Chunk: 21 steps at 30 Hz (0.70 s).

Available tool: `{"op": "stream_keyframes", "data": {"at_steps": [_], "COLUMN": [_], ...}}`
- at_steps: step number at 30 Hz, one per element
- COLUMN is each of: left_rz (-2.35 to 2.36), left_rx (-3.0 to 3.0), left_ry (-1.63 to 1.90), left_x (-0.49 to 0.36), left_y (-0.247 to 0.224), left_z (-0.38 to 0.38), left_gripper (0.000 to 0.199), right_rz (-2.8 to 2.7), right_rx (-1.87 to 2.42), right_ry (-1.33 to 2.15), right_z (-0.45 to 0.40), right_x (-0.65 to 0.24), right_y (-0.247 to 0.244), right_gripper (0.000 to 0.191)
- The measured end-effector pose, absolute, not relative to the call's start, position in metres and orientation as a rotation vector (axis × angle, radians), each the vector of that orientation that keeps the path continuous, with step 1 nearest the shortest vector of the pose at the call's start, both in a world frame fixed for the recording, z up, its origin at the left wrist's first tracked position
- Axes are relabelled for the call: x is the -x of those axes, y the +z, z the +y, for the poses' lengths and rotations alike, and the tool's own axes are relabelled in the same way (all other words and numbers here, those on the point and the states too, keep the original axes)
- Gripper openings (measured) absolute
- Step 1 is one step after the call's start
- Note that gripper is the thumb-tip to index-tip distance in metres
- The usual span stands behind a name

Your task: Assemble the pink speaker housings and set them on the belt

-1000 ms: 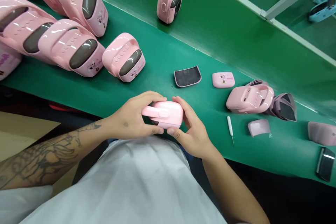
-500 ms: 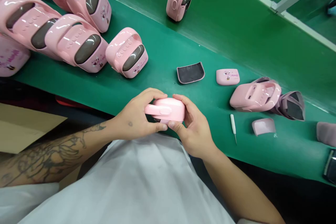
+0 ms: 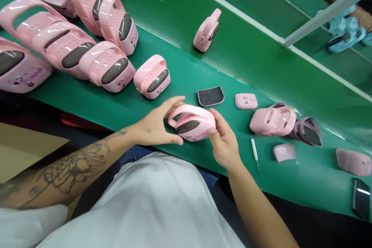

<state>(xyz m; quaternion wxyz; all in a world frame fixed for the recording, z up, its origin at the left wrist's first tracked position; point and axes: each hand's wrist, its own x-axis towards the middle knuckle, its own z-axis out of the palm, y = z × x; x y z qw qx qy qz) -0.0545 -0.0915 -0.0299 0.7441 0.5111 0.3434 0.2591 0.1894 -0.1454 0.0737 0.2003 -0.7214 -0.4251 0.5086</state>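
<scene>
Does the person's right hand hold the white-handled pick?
No, the white-handled pick lies on the green belt, apart from the right hand, which holds a pink case.

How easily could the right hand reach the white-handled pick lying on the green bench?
Probably yes: the right hand sits on the pink case, close to the white-handled pick, with nothing in between on the green bench.

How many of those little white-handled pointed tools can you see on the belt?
1: a white-handled pick lying on the green belt, near the person's right hand, which holds a pink case. Another could be hidden among the pink pieces.
</scene>
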Motion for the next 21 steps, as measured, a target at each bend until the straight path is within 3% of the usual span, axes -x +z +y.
{"op": "stream_keyframes", "data": {"at_steps": [4,9,13,17,21], "left_rz": [0.686,0.717,0.684,0.679,0.92], "left_rx": [-0.811,-0.714,-0.967,-0.853,-0.48], "left_ry": [0.651,0.795,0.889,1.075,1.141], "left_x": [0.036,0.017,0.015,-0.004,-0.028], "left_y": [-0.027,-0.013,-0.007,0.006,0.025], "left_z": [-0.117,-0.118,-0.099,-0.07,-0.035], "left_gripper": [0.12,0.107,0.104,0.084,0.099], "right_rz": [-0.855,-0.991,-1.208,-1.209,-1.188], "right_rx": [1.872,1.871,1.876,1.837,1.806], "right_ry": [1.366,1.094,0.722,0.439,0.364], "right_z": [-0.161,-0.158,-0.128,-0.095,-0.075], "right_x": [-0.186,-0.168,-0.166,-0.158,-0.143], "right_y": [0.071,0.071,0.072,0.066,0.059], "right_gripper": [0.112,0.084,0.081,0.08,0.083]}}
